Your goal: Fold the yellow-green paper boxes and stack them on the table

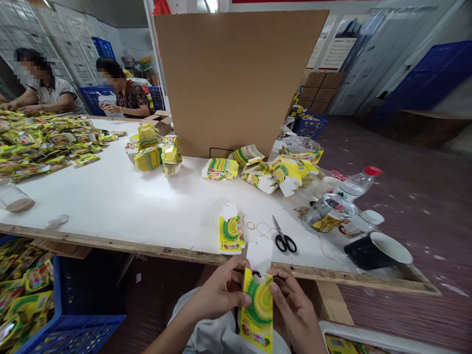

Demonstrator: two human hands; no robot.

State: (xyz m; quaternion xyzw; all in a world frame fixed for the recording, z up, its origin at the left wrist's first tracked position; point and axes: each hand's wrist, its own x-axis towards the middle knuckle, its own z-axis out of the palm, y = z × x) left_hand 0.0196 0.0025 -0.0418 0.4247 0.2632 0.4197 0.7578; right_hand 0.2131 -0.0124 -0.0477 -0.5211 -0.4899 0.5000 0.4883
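At six o'clock, before the near edge of the tabletop [121, 206], the left hand [223, 290] and right hand [295, 307] pinch opposite sides of the yellow-green carton [257, 319], white flap raised. From it, a flat packet [230, 234] lies at eleven o'clock; black-handled scissors [285, 243], at one o'clock.

The bare left hand [229, 290] and bare right hand [297, 307] face each other, near but apart. The bare left forearm [171, 327] slants up from the lower left; its thumb points right below an arched index finger. The right thumb points upward, its fingers curling inward.
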